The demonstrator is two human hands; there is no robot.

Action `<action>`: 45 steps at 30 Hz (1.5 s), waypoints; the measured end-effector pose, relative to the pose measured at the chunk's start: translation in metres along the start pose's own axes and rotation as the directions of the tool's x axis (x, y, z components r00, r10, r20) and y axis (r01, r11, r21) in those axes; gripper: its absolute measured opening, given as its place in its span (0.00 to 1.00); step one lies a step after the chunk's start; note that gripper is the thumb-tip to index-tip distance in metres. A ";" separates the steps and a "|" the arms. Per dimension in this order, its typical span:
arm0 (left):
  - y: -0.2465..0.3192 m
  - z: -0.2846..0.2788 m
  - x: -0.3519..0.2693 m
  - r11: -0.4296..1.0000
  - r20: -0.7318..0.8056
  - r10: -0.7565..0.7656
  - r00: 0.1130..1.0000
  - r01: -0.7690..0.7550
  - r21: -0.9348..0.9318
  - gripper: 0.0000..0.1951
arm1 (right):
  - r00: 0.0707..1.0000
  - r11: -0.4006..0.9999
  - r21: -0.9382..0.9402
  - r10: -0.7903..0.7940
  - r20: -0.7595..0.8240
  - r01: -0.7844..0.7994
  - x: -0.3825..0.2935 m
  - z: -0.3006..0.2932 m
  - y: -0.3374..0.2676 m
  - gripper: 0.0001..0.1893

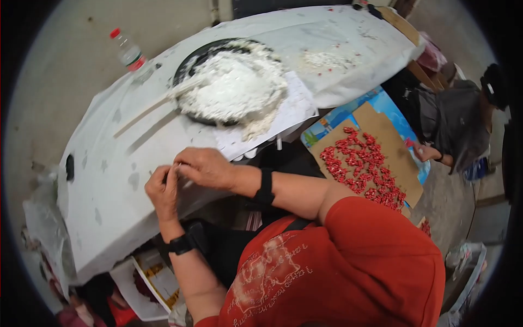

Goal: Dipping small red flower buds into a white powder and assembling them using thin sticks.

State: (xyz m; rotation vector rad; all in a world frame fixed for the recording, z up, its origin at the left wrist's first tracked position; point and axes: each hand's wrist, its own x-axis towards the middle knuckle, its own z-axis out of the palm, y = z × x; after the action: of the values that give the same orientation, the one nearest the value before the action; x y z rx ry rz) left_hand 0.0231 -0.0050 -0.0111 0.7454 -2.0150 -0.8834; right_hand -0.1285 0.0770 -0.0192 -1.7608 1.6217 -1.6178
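My left hand (pixel 162 190) and my right hand (pixel 204 166) meet over the near edge of a table covered in white plastic sheeting (pixel 102 180). Their fingertips pinch together around a small thin item, mostly hidden by the fingers; I cannot tell what it is. Beyond them sits a round black pan (pixel 178 77), heaped with a lumpy white paste-like mass (pixel 239 83) that spills over its near right rim. A wooden stick (pixel 141 117) leans from this mass toward the left, its pan end coated white. White paper sheets (pixel 300 96) lie partly under the pan.
A red-capped plastic bottle (pixel 130 55) stands at the far left edge. On the right, cardboard (pixel 378 122) carries many red bead-like clusters (pixel 355 157). Another person's hand (pixel 428 152) holds something reddish beside it. White crumbs (pixel 327 60) lie farther back. A white bin (pixel 141 288) stands below.
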 end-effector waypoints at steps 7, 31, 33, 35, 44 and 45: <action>0.006 -0.012 0.002 0.995 0.180 -0.100 0.979 0.103 -0.005 0.04 | 0.956 0.957 0.116 0.245 0.159 -0.265 0.007 -0.008 -0.009 0.13; 0.005 -0.024 0.001 0.718 -0.125 -0.342 0.932 0.173 -0.674 0.15 | 0.949 0.789 0.529 0.270 0.160 -0.314 -0.015 -0.058 -0.034 0.03; 0.008 -0.020 0.004 0.761 -0.165 -0.354 0.921 0.181 -0.623 0.15 | 0.996 0.973 0.226 0.057 -0.070 -0.040 -0.012 -0.082 -0.034 0.02; 0.003 -0.021 0.004 0.766 -0.170 -0.354 0.920 0.181 -0.617 0.15 | 0.983 0.996 0.080 -0.017 -0.183 0.032 -0.005 -0.110 -0.032 0.02; -0.002 -0.022 0.000 0.769 -0.162 -0.335 0.928 0.170 -0.617 0.15 | 0.950 0.790 -0.614 -0.195 -0.244 0.005 0.040 -0.193 -0.011 0.02; -0.001 -0.022 0.000 0.769 -0.164 -0.338 0.927 0.172 -0.616 0.15 | 0.954 0.780 -0.626 -0.188 -0.235 0.000 0.040 -0.194 -0.007 0.02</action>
State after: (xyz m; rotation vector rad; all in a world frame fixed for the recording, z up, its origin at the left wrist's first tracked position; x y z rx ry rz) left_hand 0.0419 -0.0126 -0.0028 0.7330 -1.2909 -1.4079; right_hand -0.2920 0.1369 0.0755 -1.9842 2.4703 -1.5369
